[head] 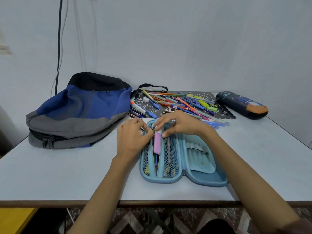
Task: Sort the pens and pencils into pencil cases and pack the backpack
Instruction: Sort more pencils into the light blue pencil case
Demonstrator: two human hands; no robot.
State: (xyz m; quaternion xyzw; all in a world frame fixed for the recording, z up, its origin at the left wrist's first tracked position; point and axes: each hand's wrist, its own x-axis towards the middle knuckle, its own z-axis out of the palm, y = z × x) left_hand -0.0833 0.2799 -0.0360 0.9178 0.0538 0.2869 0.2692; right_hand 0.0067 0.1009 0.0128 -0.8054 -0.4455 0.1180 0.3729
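I find the light-blue hard-shell pencil case (202, 168) opened flat on the pale table (67, 174). The left hand (133, 135), fingers curled, pinches its mesh pocket edge, evidently to spread it. The right hand (177, 124) pinches the lilac oblong highlighter (157, 143), part-seated in that pocket. Loose coloured pens (177, 102) lie behind.

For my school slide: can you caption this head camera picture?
Left hand holds the open blue pencil case while right hand slots in a pink object.
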